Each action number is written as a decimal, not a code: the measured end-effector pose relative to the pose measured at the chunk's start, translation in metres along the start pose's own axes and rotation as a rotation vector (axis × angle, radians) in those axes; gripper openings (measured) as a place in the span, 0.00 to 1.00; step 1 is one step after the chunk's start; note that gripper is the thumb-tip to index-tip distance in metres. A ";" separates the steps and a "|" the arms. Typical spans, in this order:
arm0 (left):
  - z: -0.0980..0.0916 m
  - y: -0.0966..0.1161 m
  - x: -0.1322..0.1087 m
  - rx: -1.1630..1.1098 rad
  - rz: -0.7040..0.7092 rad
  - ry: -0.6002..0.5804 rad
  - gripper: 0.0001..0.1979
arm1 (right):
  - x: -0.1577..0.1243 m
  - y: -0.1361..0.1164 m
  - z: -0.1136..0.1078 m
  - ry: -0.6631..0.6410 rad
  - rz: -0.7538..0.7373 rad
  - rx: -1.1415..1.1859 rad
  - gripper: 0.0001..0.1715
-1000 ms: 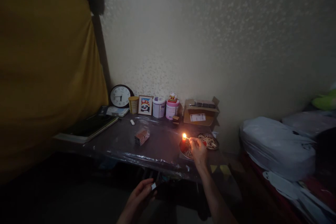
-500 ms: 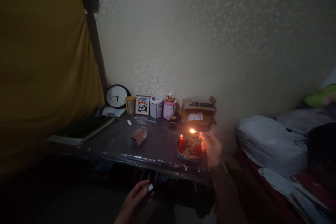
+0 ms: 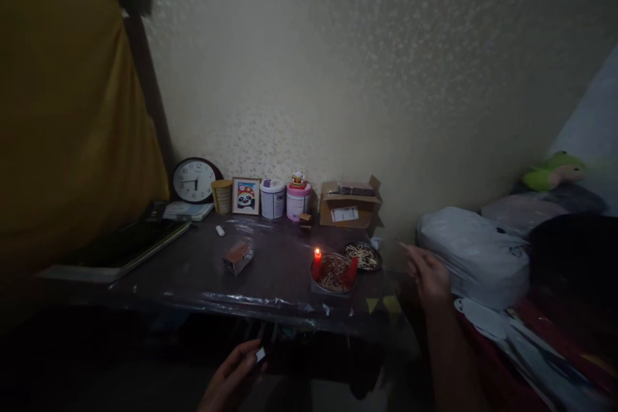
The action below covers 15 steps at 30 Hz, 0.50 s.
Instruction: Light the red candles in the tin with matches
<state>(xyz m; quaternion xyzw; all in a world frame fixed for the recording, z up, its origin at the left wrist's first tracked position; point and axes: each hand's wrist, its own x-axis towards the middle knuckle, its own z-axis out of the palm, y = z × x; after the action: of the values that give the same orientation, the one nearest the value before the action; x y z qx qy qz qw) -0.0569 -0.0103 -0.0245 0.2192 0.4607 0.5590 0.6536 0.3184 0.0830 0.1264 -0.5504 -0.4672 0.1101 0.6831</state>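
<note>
My right hand [image 3: 429,277] is to the right of the table, thumb and fingers pinching a thin matchstick [image 3: 398,244]; no flame shows on it. Low at the front, my left hand [image 3: 234,373] is closed around a small dark matchbox [image 3: 261,354] with a pale end. On the table a round metal dish [image 3: 333,293] filled with grainy material holds two red candles. The left candle [image 3: 317,266] burns with a small flame; the right candle [image 3: 353,268] leans and shows no flame. Behind it lies a dish of pale sticks [image 3: 363,257].
A wrapped pack of small boxes [image 3: 238,257] lies mid-table. Along the wall stand a clock [image 3: 195,180], a picture frame [image 3: 246,196], two lidded tins and an open cardboard box [image 3: 348,209]. White plastic bags [image 3: 473,257] bulge at the right; a yellow curtain [image 3: 72,90] hangs left.
My right hand has moved right, away from the candle dish, and the flame on its match is gone. The right candle and the stick dish are now uncovered. The view has shifted right.
</note>
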 end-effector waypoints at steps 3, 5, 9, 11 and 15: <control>0.004 0.004 -0.004 -0.002 -0.001 -0.015 0.23 | 0.007 0.009 -0.004 -0.125 0.033 -0.039 0.22; 0.009 0.010 -0.011 0.012 0.001 -0.022 0.21 | 0.006 0.024 -0.001 -0.168 0.062 -0.121 0.18; 0.014 0.022 -0.023 0.043 -0.008 -0.059 0.20 | -0.001 0.066 0.013 -0.145 0.129 -0.266 0.12; 0.014 0.024 -0.023 0.041 -0.011 -0.073 0.20 | -0.002 0.084 0.019 -0.132 0.149 -0.318 0.13; 0.008 0.020 -0.014 0.029 -0.051 -0.102 0.20 | 0.001 0.107 0.035 -0.140 0.138 -0.390 0.13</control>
<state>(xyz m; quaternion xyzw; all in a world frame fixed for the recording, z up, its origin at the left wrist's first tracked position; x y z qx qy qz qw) -0.0600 -0.0157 0.0008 0.2450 0.4401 0.5237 0.6870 0.3310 0.1462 0.0335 -0.6939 -0.4872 0.1023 0.5202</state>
